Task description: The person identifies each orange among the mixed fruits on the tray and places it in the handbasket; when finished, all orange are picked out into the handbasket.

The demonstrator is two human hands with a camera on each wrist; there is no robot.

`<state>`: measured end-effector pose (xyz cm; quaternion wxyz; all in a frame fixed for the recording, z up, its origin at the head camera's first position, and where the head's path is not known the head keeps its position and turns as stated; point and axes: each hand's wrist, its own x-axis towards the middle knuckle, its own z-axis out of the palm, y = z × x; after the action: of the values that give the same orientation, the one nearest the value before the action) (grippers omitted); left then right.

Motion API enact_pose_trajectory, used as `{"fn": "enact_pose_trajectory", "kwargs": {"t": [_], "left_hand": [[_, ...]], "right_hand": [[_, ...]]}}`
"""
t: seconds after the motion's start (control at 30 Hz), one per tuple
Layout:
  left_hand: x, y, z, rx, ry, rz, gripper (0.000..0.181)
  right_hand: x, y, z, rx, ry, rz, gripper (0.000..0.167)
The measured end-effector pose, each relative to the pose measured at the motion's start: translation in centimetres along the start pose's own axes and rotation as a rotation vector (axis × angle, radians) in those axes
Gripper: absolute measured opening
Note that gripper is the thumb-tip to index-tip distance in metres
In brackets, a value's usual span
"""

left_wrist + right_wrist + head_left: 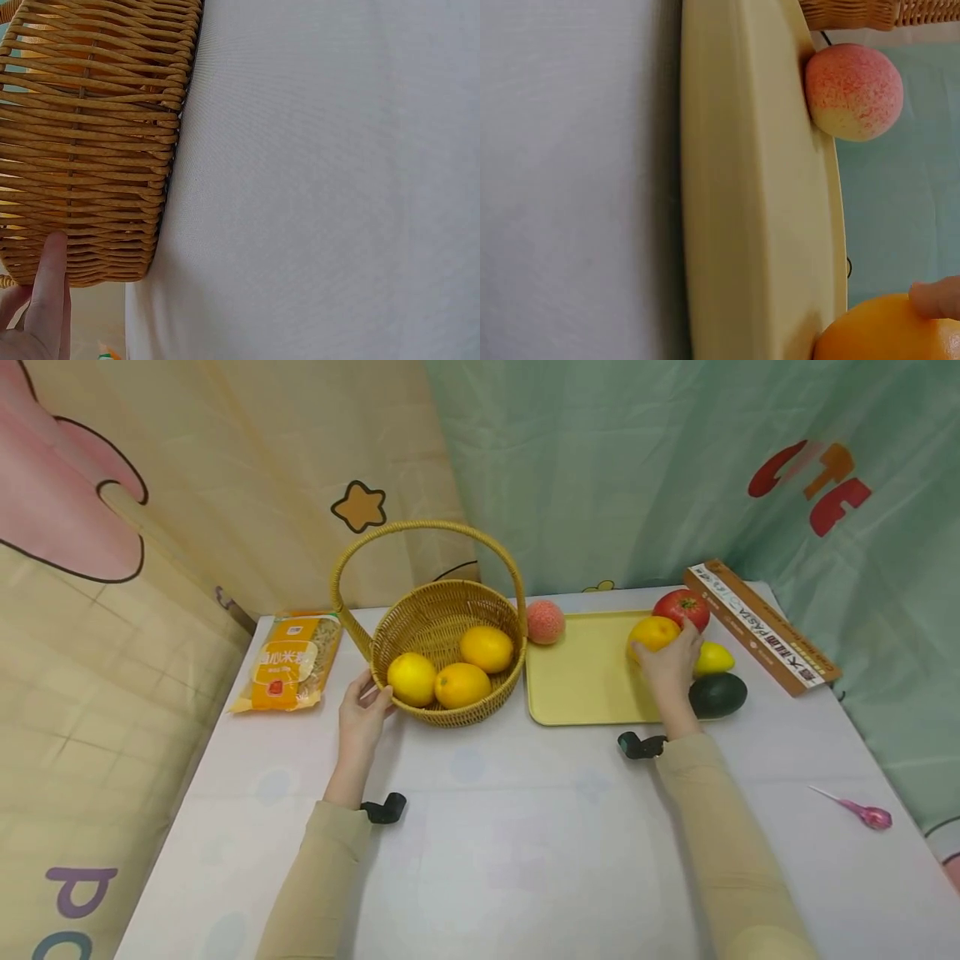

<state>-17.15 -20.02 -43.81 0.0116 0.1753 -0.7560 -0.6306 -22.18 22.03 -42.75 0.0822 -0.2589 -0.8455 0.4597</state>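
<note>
My left hand (363, 714) rests against the left side of a wicker basket (457, 718) with a tall handle. In the left wrist view, one straight finger (51, 281) presses on the basket's weave (90, 172). Three yellow-orange fruits (462, 685) lie inside the basket. My right hand (671, 664) grips a rounded orange-yellow fruit (651, 633) over the right part of a pale yellow tray (588, 681). Close by are a red fruit (684, 608), a lemon (715, 658) and a dark green avocado (718, 696). A pink peach (545, 622) sits at the tray's left back corner.
An orange-labelled food packet (288, 662) lies left of the basket. A long pasta box (765, 627) stretches along the right back edge. Nearer on the right lies a pink-handled thin tool (862, 810). Curtains (615, 477) hang behind the white table (510, 860).
</note>
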Motion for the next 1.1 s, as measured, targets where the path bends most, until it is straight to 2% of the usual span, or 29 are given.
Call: {"fn": "enact_pose_trajectory", "kwargs": {"t": [0.1,0.4,0.6,0.8,1.1], "left_hand": [[0.0,0.0,0.1,-0.002,0.003,0.003,0.058],[0.1,0.0,0.0,0.006,0.007,0.013,0.057],[0.0,0.0,0.0,0.003,0.006,0.009,0.057],[0.1,-0.1,0.0,0.004,0.005,0.009,0.057],[0.1,-0.1,0.0,0.009,0.01,0.007,0.057]], "right_hand": [[0.1,0.1,0.2,-0.03,0.006,0.005,0.085],[0.0,0.5,0.3,-0.053,0.018,-0.047,0.083],[-0.8,0.3,0.2,-0.021,0.003,-0.081,0.083],[-2.5,-1.5,-0.2,0.066,-0.019,-0.151,0.083],[-6.0,-5.3,0.4,0.215,-0.153,-0.262,0.085]]}}
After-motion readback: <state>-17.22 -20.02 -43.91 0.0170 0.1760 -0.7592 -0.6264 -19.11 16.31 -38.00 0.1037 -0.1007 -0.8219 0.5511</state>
